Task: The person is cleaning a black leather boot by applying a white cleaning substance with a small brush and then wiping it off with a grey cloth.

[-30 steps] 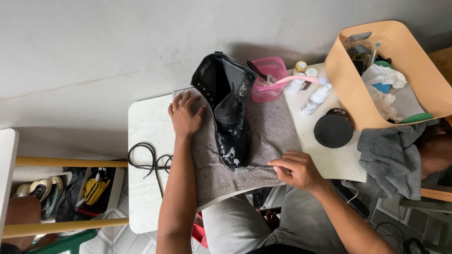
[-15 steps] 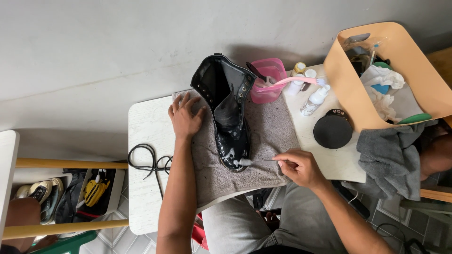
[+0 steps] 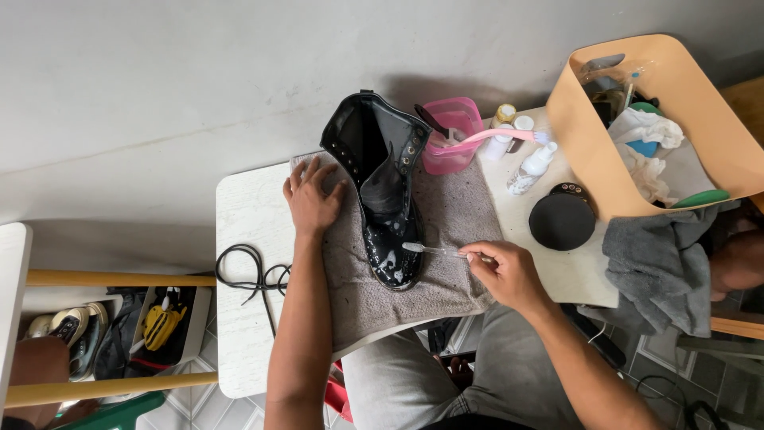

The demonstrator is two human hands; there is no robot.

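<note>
White table (image 3: pixel 247 318) against a grey wall (image 3: pixel 199 72), towel (image 3: pixel 454 215) under boot (image 3: pixel 386 207).

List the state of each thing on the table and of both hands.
boot: unlaced, lying on the towel, wet
laces: loose on the table
left hand: flat on the towel
right hand: holding a brush
round tin: lid on
</note>
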